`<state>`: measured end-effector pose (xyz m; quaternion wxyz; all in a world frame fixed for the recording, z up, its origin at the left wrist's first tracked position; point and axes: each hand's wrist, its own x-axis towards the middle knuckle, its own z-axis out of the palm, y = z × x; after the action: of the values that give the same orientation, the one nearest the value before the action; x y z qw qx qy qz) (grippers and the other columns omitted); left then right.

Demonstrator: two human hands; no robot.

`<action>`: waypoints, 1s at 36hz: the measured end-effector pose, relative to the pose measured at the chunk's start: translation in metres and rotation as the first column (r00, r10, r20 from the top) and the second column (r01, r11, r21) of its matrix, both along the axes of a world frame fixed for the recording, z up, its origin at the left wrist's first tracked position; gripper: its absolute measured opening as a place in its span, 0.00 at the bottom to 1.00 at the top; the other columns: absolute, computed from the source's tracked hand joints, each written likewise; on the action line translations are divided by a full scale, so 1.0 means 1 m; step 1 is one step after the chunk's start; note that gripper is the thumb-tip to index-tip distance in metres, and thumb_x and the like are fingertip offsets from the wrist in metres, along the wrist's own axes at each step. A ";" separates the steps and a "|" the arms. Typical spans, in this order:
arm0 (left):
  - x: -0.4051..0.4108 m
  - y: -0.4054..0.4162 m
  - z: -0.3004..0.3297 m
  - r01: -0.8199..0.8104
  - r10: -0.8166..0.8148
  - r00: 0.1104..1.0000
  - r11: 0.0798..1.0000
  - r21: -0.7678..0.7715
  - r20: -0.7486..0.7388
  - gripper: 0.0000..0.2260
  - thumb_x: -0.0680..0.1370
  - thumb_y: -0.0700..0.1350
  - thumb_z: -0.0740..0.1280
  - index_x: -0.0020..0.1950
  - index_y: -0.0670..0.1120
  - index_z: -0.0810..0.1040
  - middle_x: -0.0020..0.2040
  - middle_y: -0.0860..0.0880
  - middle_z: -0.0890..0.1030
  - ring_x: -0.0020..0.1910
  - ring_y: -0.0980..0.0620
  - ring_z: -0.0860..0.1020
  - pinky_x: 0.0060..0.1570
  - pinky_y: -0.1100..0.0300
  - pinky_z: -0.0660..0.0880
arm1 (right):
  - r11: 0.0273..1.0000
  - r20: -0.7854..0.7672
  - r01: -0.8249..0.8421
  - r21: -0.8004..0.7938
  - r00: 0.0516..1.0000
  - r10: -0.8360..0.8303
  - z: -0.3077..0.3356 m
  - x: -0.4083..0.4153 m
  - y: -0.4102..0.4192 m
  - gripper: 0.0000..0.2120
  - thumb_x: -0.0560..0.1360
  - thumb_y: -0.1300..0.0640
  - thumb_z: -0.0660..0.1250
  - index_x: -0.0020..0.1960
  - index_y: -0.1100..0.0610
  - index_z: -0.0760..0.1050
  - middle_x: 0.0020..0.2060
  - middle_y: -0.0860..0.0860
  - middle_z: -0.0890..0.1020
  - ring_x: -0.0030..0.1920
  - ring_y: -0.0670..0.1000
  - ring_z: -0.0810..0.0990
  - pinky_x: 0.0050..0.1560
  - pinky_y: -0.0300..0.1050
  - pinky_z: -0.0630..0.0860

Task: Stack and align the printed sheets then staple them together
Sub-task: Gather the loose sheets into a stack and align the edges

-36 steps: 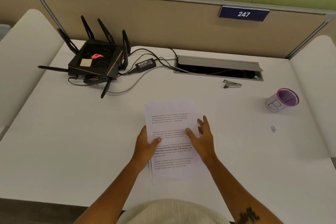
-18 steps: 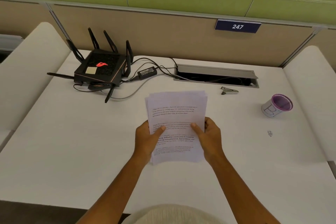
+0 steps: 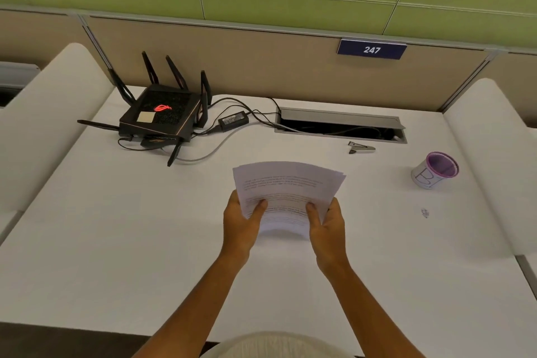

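Note:
A stack of white printed sheets (image 3: 286,186) is held up above the white desk (image 3: 116,241), its far edges slightly fanned and the pages bowed. My left hand (image 3: 242,224) grips the stack's left side with the thumb on top. On the opposite side my right hand (image 3: 328,225) holds it the same way. A small silver stapler (image 3: 361,147) lies on the desk beyond the sheets to the right, just in front of the cable slot.
A black router (image 3: 161,118) with antennas and cables sits at the back left, beside a power adapter (image 3: 234,119). A grey cable slot (image 3: 340,125) is open at the back. A white cup with purple rim (image 3: 435,171) lies at the right.
The sheets lay flat on the desk under both hands. Both hands then gripped the stack's sides and lifted it; it is now tilted up and bowed.

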<state>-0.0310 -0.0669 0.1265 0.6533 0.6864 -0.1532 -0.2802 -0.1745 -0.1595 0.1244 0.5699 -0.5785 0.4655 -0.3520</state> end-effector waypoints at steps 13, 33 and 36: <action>-0.010 0.008 -0.011 0.029 -0.029 1.000 0.999 0.041 0.006 0.16 0.79 0.46 0.75 0.64 0.57 0.77 0.55 0.59 0.83 0.54 0.56 0.82 0.42 0.72 0.80 | 0.998 -0.058 -0.027 0.056 0.998 0.031 -0.011 -0.009 0.006 0.16 0.84 0.56 0.66 0.68 0.43 0.69 0.61 0.46 0.81 0.63 0.50 0.80 0.53 0.38 0.83; 0.027 0.009 0.018 0.436 -0.504 0.760 0.864 0.252 0.410 0.04 0.80 0.42 0.75 0.53 0.50 0.85 0.47 0.58 0.86 0.48 0.56 0.84 0.45 0.64 0.81 | 0.633 -0.492 -0.537 -0.557 0.828 0.270 0.072 -0.044 -0.063 0.08 0.78 0.56 0.68 0.52 0.53 0.86 0.45 0.46 0.86 0.44 0.48 0.84 0.42 0.46 0.82; 0.042 0.024 0.015 0.429 -0.494 0.820 0.864 0.263 0.288 0.07 0.75 0.40 0.80 0.50 0.47 0.86 0.44 0.56 0.88 0.43 0.59 0.85 0.43 0.69 0.78 | 0.686 -0.453 -0.499 -0.530 0.850 0.269 0.070 -0.056 -0.064 0.07 0.79 0.61 0.69 0.51 0.52 0.85 0.43 0.45 0.85 0.44 0.46 0.83 0.42 0.44 0.80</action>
<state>0.0113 -0.0424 0.1418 0.4612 0.7246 -0.4009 -0.3186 -0.2303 -0.2236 0.1940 0.3153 -0.8719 0.2770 -0.2523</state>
